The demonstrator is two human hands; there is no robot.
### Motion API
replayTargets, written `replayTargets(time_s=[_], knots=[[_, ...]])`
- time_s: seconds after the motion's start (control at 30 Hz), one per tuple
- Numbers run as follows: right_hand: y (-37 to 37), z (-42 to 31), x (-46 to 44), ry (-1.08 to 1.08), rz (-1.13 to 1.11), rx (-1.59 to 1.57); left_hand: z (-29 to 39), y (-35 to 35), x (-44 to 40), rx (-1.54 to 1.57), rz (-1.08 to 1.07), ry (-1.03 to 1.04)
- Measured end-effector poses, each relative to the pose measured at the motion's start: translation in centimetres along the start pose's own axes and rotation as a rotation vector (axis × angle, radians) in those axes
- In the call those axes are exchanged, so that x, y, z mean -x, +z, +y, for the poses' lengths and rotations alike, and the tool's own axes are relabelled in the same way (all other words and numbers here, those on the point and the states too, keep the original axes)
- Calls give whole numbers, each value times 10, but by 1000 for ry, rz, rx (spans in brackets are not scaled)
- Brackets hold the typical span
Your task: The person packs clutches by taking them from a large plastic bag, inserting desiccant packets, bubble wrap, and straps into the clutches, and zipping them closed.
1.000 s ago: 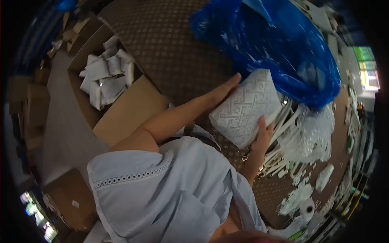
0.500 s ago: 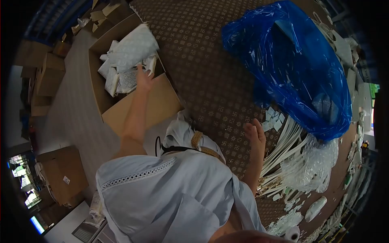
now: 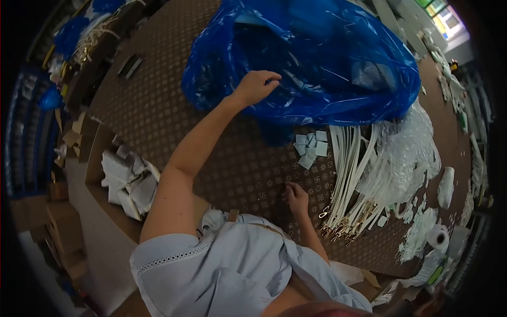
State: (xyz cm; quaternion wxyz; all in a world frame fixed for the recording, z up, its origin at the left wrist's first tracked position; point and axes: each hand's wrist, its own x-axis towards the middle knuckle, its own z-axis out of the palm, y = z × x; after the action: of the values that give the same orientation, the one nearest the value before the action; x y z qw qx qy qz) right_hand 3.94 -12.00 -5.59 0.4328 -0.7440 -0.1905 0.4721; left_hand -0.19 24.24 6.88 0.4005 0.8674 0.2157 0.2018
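Observation:
My left hand (image 3: 257, 87) is over the near side of a large blue plastic bag (image 3: 317, 113), its fingers loosely bent and nothing visible in them. Through the bag's opening a pale wrapped packet (image 3: 371, 75) shows at the right. My right hand (image 3: 297, 198) hovers low over the brown patterned table, empty, with its fingers slightly apart. Between the bag and this hand lie small pale square pieces (image 3: 309, 148). White straps with gold-coloured clips (image 3: 346, 174) are bunched to the right of my right hand.
An open cardboard box (image 3: 105, 203) of white packets (image 3: 129, 182) stands at the left. Clear plastic wrap (image 3: 404, 158) lies beyond the straps. A white roll (image 3: 437, 237) and white scraps are at the lower right. Cartons (image 3: 66, 227) stand at the far left.
My left hand has left the box, where a patterned white packet was let go, and moved right to the blue bag. My right hand is lower. The view has turned.

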Motion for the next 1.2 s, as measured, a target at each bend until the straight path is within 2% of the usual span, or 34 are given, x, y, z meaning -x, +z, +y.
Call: replayTargets(time_s=[0.03,0.1,0.17,0.23,0.3,0.37,0.43,0.5,0.57,0.7,0.77,0.93,1.0,1.07,1.13,1.17,1.2], knots=[[1,-1,0,-4,30,-19,-14,4,-30,2,-22,28],[2,-5,6,-55,51,-77,-55,12,-82,-474,72,-81],[1,-3,7,-24,95,-136,-104,15,-126,-567,154,-145],[1,1,10,15,133,-196,-120,-3,-170,-585,-37,-480],[3,3,11,-44,117,-122,-211,-8,-214,-592,151,-468],[3,6,13,-43,112,-39,-318,-20,-249,-494,97,-330],[0,3,15,-1,116,-28,-271,-9,-253,426,481,-281],[1,0,14,51,97,-22,-289,-7,-288,466,477,-323],[-2,-2,12,-151,160,130,-294,8,-296,537,492,-397],[2,1,16,-97,141,127,-310,-11,-311,642,534,-556],[1,-1,14,-117,152,161,-277,-14,-313,693,572,-608],[4,2,17,-75,185,74,-165,-60,-236,855,645,-678],[6,2,17,-52,179,7,-164,-81,-200,776,624,-695],[7,5,14,-114,201,-32,-113,-104,-146,528,204,-569],[7,10,10,-94,160,-122,-7,-98,-92,447,10,-452],[3,1,10,-17,129,-230,28,-98,-70,444,-4,-457],[-1,-7,9,69,98,-340,56,-96,-48,110,-206,-326]])
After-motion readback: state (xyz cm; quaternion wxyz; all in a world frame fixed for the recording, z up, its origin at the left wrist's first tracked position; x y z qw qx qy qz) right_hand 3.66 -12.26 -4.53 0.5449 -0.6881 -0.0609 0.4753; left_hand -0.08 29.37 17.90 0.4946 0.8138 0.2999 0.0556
